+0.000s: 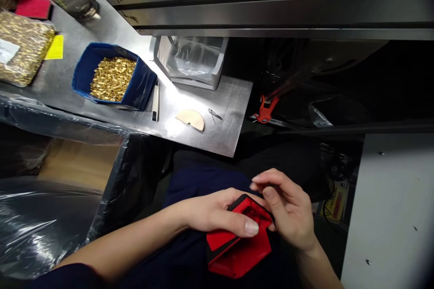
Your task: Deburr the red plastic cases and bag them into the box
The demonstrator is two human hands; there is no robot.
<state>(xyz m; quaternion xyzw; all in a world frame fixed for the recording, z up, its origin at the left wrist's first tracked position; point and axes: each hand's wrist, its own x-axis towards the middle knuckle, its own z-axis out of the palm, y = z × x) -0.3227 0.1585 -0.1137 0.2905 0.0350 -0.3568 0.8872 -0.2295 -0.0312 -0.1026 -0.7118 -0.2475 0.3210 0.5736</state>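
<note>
Red box [237, 248]: held over the lap, below the tabletop [203, 126] edge.
Left hand [217, 212]: clamped on the box top, thumb across.
Right hand [288, 212]: fingertips pinched together, possibly on something tiny.
Advice: steady the box; work slowly.

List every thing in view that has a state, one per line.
red case: open, held over the lap
left hand: gripping the red case
right hand: fingertips pinched at its opening
blue bin: open, holding brass parts
clear bag: full of brass parts
</note>
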